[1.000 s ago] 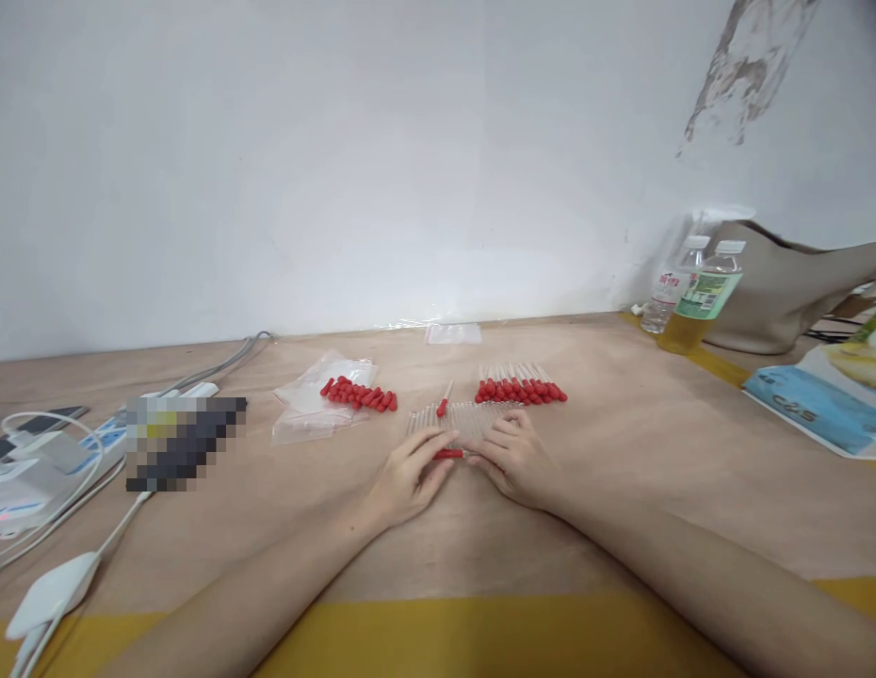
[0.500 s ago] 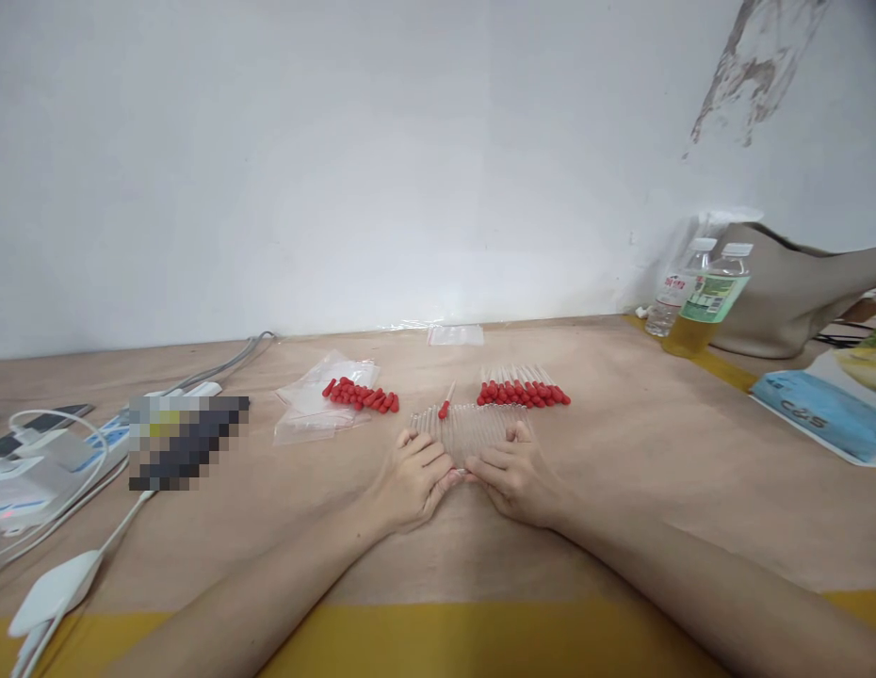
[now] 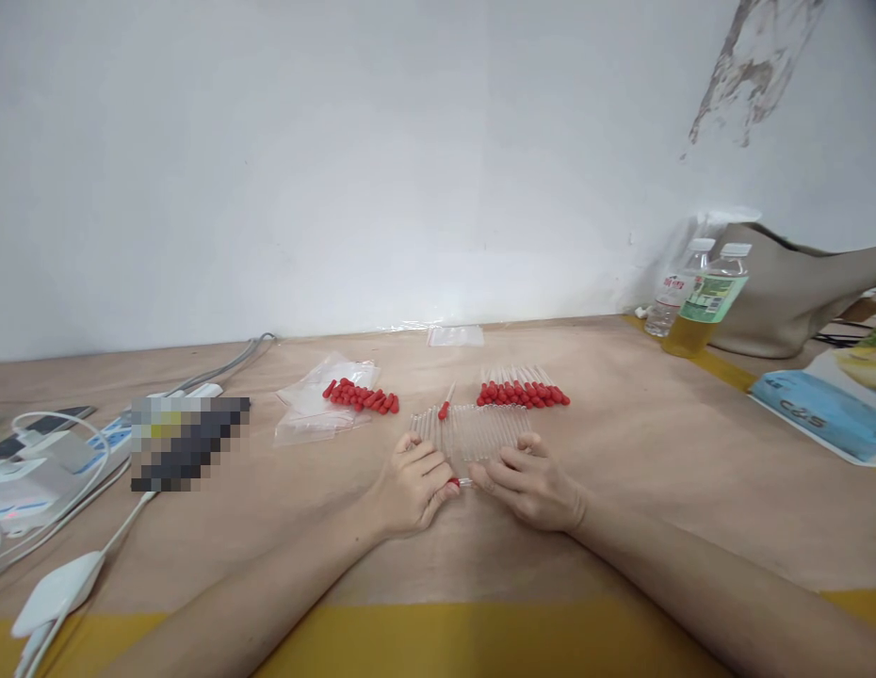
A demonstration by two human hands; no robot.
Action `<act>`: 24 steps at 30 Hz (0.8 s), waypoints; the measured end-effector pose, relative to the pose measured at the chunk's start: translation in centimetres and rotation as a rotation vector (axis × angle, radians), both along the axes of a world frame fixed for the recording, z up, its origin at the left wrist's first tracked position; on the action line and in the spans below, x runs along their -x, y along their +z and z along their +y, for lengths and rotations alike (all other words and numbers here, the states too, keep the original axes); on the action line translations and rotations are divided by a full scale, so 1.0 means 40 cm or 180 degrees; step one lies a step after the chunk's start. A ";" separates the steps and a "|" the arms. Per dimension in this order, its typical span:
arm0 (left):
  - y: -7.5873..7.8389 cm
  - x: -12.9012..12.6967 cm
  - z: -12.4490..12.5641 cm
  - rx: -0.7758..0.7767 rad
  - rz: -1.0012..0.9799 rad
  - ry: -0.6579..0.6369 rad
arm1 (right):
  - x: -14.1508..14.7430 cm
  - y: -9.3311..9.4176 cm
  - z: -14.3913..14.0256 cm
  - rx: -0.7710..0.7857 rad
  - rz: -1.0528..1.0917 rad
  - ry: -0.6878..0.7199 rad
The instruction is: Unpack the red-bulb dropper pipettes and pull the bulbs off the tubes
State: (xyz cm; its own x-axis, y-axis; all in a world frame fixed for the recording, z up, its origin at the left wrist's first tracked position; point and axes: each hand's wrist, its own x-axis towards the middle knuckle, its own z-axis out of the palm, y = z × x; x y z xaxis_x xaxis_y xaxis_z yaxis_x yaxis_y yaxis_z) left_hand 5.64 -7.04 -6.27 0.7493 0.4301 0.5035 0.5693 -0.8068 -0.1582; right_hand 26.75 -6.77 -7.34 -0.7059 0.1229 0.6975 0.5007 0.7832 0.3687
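My left hand (image 3: 418,485) is closed, pinching a red rubber dropper bulb (image 3: 454,482) between thumb and forefinger. Facing it, my right hand (image 3: 524,482) has its fingers bent around a thin clear glass dropper tube (image 3: 467,483), whose end meets the bulb; most of the tube is hidden by the fingers. Just beyond both hands lies a row of bare glass tubes (image 3: 484,433). A single red-bulbed dropper (image 3: 445,405) rests at that row's far edge. Behind my right hand are droppers with red bulbs (image 3: 523,394) lined up side by side.
Loose red bulbs (image 3: 360,395) lie on clear plastic bags (image 3: 303,419) to the left. Another small bag (image 3: 456,335) is by the wall. Power strips (image 3: 49,471) and cables occupy the left side. Two bottles (image 3: 710,301), a grey bag (image 3: 777,292) and a blue packet (image 3: 812,410) stand or lie right.
My right hand has shifted slightly right and its fingers have loosened. The hands are a little farther apart, and the red bulb and tube end between them now show more clearly.
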 end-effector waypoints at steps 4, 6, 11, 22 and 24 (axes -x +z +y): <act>-0.007 0.005 -0.005 0.0024 -0.0095 -0.0091 | -0.016 0.011 -0.007 -0.0283 -0.0127 0.0061; -0.012 0.021 -0.002 0.0139 -0.0280 0.0000 | -0.033 0.009 0.001 -0.0280 -0.0087 0.0009; 0.034 0.096 0.045 0.0662 -0.1221 0.1041 | -0.053 -0.008 0.041 0.0614 0.0621 -0.0657; 0.177 0.248 0.247 0.0663 -0.1731 0.2508 | 0.141 0.078 0.072 0.2014 0.0577 -0.1050; 0.163 0.255 0.266 0.0690 -0.1514 0.2590 | 0.183 0.079 0.077 0.1966 0.0299 -0.1118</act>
